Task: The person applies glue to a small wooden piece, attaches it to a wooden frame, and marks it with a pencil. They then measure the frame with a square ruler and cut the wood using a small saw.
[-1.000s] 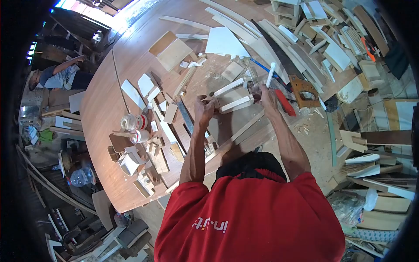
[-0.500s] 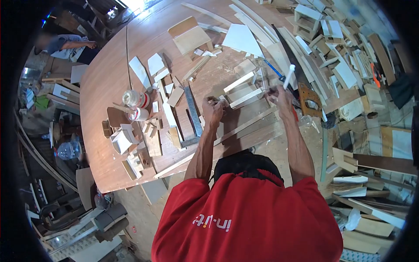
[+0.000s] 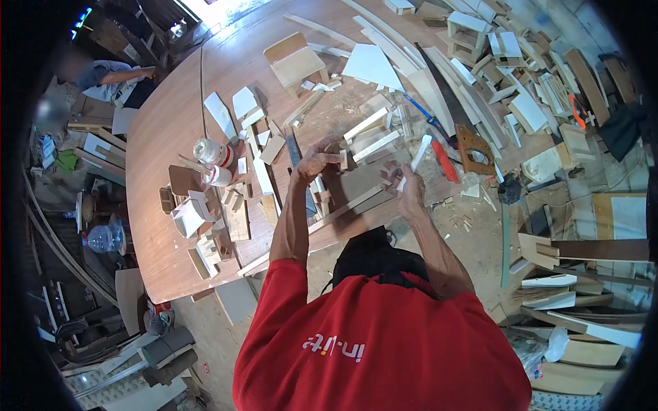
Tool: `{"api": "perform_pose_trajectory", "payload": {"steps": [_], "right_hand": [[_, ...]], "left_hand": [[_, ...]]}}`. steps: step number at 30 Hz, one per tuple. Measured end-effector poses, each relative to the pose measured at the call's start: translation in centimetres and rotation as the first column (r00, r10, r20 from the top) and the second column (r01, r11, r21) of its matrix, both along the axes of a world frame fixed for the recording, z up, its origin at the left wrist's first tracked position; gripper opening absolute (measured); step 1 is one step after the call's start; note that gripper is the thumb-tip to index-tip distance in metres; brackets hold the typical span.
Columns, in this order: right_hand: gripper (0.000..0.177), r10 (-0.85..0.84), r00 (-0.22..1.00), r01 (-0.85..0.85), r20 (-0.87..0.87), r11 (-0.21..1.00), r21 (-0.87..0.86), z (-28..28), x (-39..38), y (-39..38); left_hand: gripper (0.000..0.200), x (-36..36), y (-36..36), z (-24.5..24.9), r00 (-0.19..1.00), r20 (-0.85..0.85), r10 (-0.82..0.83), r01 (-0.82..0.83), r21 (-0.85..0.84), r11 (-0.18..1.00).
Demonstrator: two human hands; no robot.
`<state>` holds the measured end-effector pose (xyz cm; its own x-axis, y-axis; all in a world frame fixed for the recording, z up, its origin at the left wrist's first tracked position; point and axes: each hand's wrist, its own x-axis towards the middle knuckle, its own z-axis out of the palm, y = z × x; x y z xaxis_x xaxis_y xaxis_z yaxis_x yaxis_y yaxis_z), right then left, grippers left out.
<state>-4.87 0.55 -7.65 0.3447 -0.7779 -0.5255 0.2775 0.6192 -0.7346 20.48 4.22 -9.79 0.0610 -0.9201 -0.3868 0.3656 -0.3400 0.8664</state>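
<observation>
Holds in the left hand (image 3: 315, 163) one small block (image 3: 344, 160), with thumb and fingers nearly closed on it, above the near part of the table (image 3: 161, 198). Holds in the right hand (image 3: 411, 192) one white stick (image 3: 421, 152), with its upper end out past the bent fingers. Cannot tell exactly how tight is this grip, because of blur. Has the two hands near each other, but not touching. Has just beyond them two bars (image 3: 375, 146), lying side by side with a gap. Has one dark strip (image 3: 293, 147) partly hidden behind the left hand and forearm. Shows to the right of the hands, on the table, one red tool (image 3: 445, 163), one saw (image 3: 474, 151) and one blue clamp (image 3: 421, 111). Shows farther ahead one white panel (image 3: 373, 67). Shows on the left side two jars (image 3: 209, 152), standing close together. Shows at upper left one other person (image 3: 113, 77), well apart from both hands.
</observation>
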Motion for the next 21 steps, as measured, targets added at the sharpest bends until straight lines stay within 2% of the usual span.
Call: {"api": "perform_pose_trajectory", "payload": {"steps": [1,3,4,6,8,10,12,13,15,16,17,19,20,21], "right_hand": [[0.037,-0.043,0.999,0.043,0.008,0.999,0.034,0.0,0.4,0.1],[0.039,-0.053,0.998,0.053,0.015,0.998,0.027,-0.9,1.0,0.1],[0.038,-0.059,0.998,0.058,0.029,0.997,0.046,-1.2,1.2,0.1],[0.038,-0.077,0.996,0.074,0.038,0.995,0.066,-1.3,1.6,0.0],[0.038,-0.107,0.994,0.101,0.037,0.987,0.128,-1.0,2.0,0.0],[0.037,-0.137,0.987,0.126,0.085,0.984,0.129,-1.3,2.2,-0.2],[0.037,-0.173,0.976,0.156,0.131,0.979,0.131,-1.3,2.3,-0.7],[0.037,-0.155,0.982,0.141,0.11,0.982,0.123,-1.1,2.3,-1.1],[0.037,-0.141,0.986,0.13,0.09,0.984,0.121,-1.3,2.4,-2.0],[0.037,-0.141,0.987,0.13,0.081,0.983,0.13,-1.7,2.5,-2.5],[0.037,-0.142,0.987,0.131,0.072,0.982,0.138,-2.1,2.5,-3.0],[0.037,-0.149,0.987,0.14,0.053,0.981,0.137,-2.4,2.4,-3.8],[0.036,-0.146,0.989,0.14,0.036,0.981,0.135,-2.5,2.4,-3.8],[0.036,-0.151,0.988,0.145,0.034,0.98,0.136,-2.1,2.4,-3.6]], "left_hand": [[0.05,0.2,-0.1,0.1,1.0,0.004,-0.007,0.007,-0.003,1.0],[0.057,0.8,-0.6,0.3,0.987,-0.003,-0.161,0.161,-0.003,0.987],[0.057,1.7,-1.0,-1.2,0.985,-0.001,-0.171,0.171,-0.006,0.985],[0.055,2.4,-1.8,-2.7,0.945,0.124,-0.304,0.308,-0.016,0.951],[0.057,2.4,-2.0,-2.9,0.943,0.127,-0.309,0.312,-0.003,0.95],[0.058,1.8,-1.4,-0.4,0.94,0.135,-0.314,0.314,0.02,0.949],[0.055,0.6,-0.5,2.7,0.93,0.198,-0.31,0.281,0.161,0.946],[0.055,0.5,-0.4,2.4,0.928,0.196,-0.316,0.287,0.163,0.944],[0.053,0.5,0.1,1.1,0.917,0.218,-0.333,0.352,-0.057,0.934],[0.05,0.4,0.8,0.4,0.952,0.133,-0.275,0.279,-0.015,0.96],[0.05,0.1,1.3,-0.2,0.951,0.133,-0.281,0.285,-0.013,0.958],[0.047,-1.4,2.2,-0.1,0.958,0.236,-0.162,0.165,0.009,0.986],[0.043,-2.7,2.5,0.4,0.983,0.182,-0.038,0.029,0.054,0.998],[0.043,-3.9,2.7,0.4,0.983,0.18,-0.043,0.034,0.055,0.998]]}}
